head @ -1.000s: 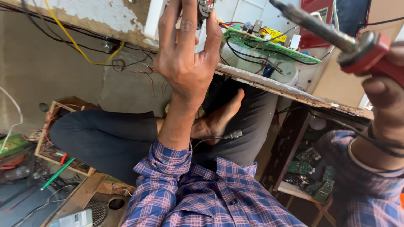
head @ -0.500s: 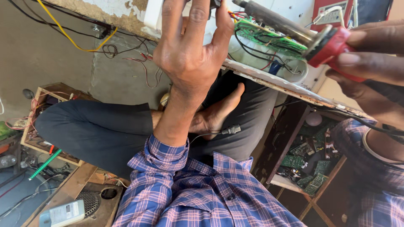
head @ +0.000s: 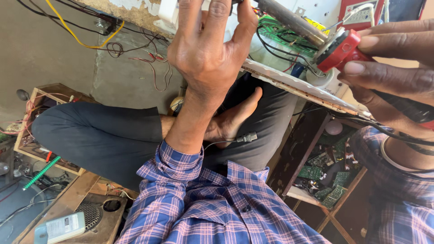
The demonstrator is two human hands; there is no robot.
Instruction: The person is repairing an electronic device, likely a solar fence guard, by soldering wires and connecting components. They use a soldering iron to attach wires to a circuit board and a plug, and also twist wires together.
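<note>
Two hands: right hand [head: 389, 63] pinches soldering iron [head: 312, 31]; left hand [head: 210, 49] fingers raised.

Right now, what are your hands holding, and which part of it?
The right hand grips a soldering iron by its red handle. The left hand reaches up at the top edge; whether its fingers hold anything cannot be told.

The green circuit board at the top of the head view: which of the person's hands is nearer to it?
Left. The left hand is raised right beside the green circuit board, overlapping its edge, while the right hand grips the red-handled soldering iron farther off.
</note>
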